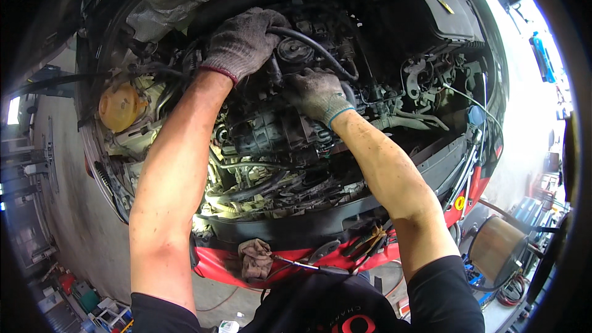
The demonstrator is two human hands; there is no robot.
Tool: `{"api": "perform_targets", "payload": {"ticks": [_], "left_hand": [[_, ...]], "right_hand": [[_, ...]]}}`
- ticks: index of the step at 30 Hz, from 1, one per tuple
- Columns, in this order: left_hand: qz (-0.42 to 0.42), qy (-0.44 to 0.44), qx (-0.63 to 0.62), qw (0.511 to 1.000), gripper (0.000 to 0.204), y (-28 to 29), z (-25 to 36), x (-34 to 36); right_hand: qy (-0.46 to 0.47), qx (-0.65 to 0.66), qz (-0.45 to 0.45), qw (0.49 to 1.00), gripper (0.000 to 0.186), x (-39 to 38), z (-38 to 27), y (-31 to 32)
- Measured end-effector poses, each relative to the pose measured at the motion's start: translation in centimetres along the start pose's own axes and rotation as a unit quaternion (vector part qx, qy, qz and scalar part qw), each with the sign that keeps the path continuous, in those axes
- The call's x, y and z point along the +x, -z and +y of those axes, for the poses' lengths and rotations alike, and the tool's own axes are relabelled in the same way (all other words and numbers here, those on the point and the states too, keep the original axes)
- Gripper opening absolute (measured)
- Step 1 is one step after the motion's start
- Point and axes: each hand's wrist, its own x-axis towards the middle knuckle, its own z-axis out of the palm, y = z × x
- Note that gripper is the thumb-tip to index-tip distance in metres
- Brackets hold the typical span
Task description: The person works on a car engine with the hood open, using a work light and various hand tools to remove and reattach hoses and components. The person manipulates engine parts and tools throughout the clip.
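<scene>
Crumpled brownish rag (255,260) on red panel (214,263) — pliers (374,239) farther right — amber tank (119,108) at left

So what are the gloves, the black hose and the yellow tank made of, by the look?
Gloves: matte knitted fabric, perhaps cotton, judging by the ribbed texture. Hose: probably rubber, black with a faint sheen and a smooth bend. Tank: likely plastic, since it looks smooth and slightly translucent.

Head camera (fisheye) looks down, near the engine (271,131).
</scene>
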Motion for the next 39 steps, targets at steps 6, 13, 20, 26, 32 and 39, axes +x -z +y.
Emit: {"api": "perform_targets", "payload": {"ticks": [6,13,20,26,32,39], "left_hand": [[0.016,0.042,-0.02,0.999,0.034,-0.9,-0.9,-1.3],[0.007,0.026,-0.021,0.999,0.033,-0.4,-1.3,-1.3],[0.007,0.041,0.003,0.999,0.036,0.1,-1.1,-2.5],[0.047,0.012,0.03,0.998,0.035,-0.7,-1.1,-4.1],[0.102,-0.01,0.038,0.994,0.033,-1.6,-2.3,-5.4],[0.134,-0.042,0.049,0.989,0.033,-2.0,-3.2,-5.7]], "right_hand": [[0.009,-0.004,0.022,1.0,0.039,0.2,0.1,-0.5],[0.08,-0.084,0.021,0.993,0.031,-0.6,0.1,-2.2],[-0.014,-0.056,-0.02,0.998,0.034,0.3,-0.6,-1.5],[0.015,-0.048,0.049,0.998,0.037,0.1,0.5,-2.8],[-0.008,-0.053,0.014,0.998,0.044,0.5,0.1,-2.8],[-0.04,-0.039,-0.001,0.998,0.051,0.5,-1.0,-1.5]]}}
